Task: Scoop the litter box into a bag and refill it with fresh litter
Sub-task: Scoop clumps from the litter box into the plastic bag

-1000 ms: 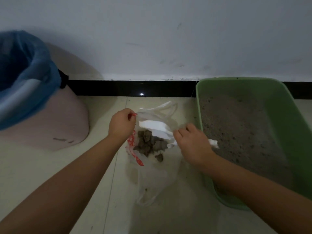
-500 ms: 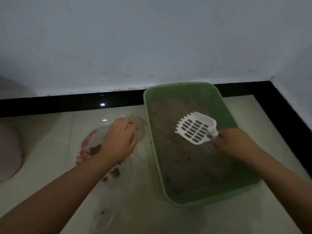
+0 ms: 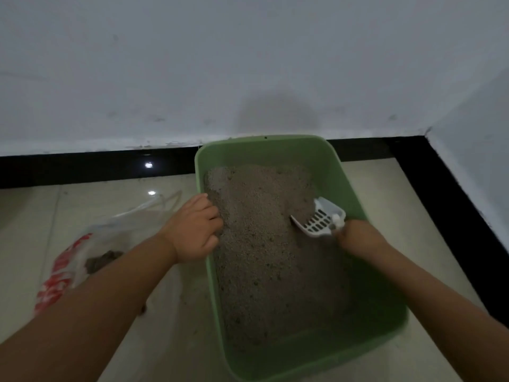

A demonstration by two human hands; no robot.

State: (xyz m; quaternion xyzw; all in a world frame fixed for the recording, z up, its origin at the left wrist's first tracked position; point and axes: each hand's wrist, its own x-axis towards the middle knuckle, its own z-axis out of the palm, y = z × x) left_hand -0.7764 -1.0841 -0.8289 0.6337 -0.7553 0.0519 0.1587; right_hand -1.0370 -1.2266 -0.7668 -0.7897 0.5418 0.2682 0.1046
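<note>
Two hands busy: left hand (image 3: 194,230) clamped on litter box (image 3: 278,150) left rim; right hand (image 3: 355,234) gripping scoop (image 3: 321,220), tip dug into litter (image 3: 264,244); bag (image 3: 82,249) left w/ clumps.

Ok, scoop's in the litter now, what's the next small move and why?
Probably push the scoop forward through the litter and lift to sift. Its front edge is already dug in, the right hand holds the handle, and the left hand steadies the litter box rim.

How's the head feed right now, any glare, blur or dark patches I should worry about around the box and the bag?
Head view: dim overall; two small glare spots on the glossy floor tiles; the clear red-printed plastic bag looks soft and blurred; the green plastic litter box and the white slotted scoop read clearly; wide-angle bending at the edges.
</note>
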